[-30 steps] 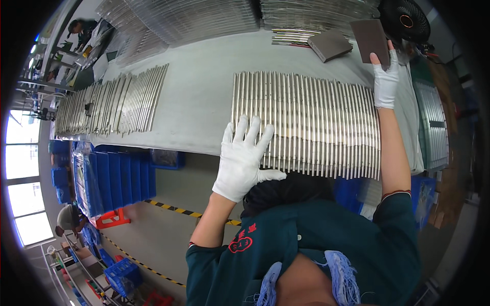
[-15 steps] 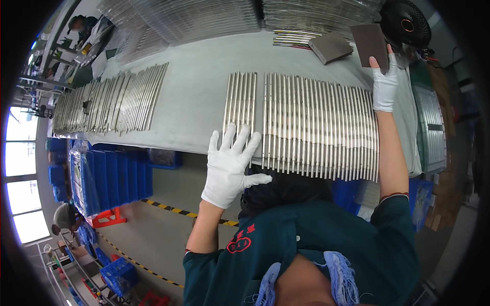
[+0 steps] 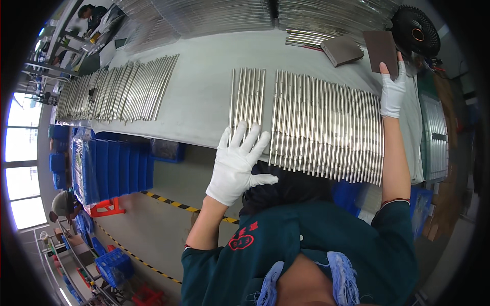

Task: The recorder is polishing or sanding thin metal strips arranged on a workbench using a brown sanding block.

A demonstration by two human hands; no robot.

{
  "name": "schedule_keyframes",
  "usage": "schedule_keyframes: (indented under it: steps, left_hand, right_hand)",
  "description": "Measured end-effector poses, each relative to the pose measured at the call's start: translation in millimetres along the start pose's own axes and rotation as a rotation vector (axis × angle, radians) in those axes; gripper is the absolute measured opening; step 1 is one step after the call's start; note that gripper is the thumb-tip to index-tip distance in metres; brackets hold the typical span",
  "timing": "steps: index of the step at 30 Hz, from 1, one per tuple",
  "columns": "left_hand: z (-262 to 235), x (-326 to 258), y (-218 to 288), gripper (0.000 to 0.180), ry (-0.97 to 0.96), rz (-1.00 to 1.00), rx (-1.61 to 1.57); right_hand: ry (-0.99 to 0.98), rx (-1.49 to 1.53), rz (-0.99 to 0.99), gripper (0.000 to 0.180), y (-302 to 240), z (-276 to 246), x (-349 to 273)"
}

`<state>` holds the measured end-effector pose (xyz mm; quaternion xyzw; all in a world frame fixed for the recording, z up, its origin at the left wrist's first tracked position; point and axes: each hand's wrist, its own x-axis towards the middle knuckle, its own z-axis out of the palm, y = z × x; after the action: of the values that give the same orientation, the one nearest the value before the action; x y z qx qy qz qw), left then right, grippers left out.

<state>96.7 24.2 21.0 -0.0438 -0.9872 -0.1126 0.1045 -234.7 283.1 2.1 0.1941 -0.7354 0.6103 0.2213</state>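
My left hand [image 3: 237, 166], in a white glove, lies with spread fingers over the near ends of a small group of shiny metal rods [image 3: 251, 94]. The leftmost rod [image 3: 233, 97] lies a little apart from that group. To the right is a wide row of similar rods [image 3: 326, 127], side by side. My right hand [image 3: 393, 94], in a white glove with bare fingertips, grips a flat dark brown rectangular pad [image 3: 380, 51] between thumb and fingers. It is held by the far right end of the wide row.
A thick dark block [image 3: 343, 50] lies near several loose rods [image 3: 309, 39]. Clear plastic trays [image 3: 219, 18] fill the table's far side, and a black fan [image 3: 416, 28] stands far right. More rods [image 3: 117, 92] lie left. Blue bins [image 3: 122, 166] stand below; people work at far left.
The leftmost rod of the small group now lies separated from the others by a gap. The whole view has shifted slightly. My right hand still holds the pad.
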Motion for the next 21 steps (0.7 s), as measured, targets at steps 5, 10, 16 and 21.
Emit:
schedule_keyframes:
  steps: [5, 10, 16, 21]
  left_hand:
    - [-4.3, 6.9, 14.2, 0.092, -0.081, 0.023, -0.049]
    - [-1.0, 2.9, 7.5, 0.092, -0.065, 0.016, -0.038]
    - [-5.8, -13.9, -12.2, 0.093, -0.04, -0.118, 0.077]
    - [-10.0, -14.7, -17.8, 0.097, 0.018, -0.148, 0.112]
  right_hand:
    - [0.009, -0.054, 0.005, 0.062, 1.2, -0.1, 0.0]
    - [0.025, -0.018, -0.004, 0.061, 5.2, -0.2, 1.3]
    - [0.026, -0.088, -0.018, 0.062, 3.5, -1.9, 1.5]
    - [0.005, -0.04, -0.013, 0.062, 4.0, -1.9, 1.2]
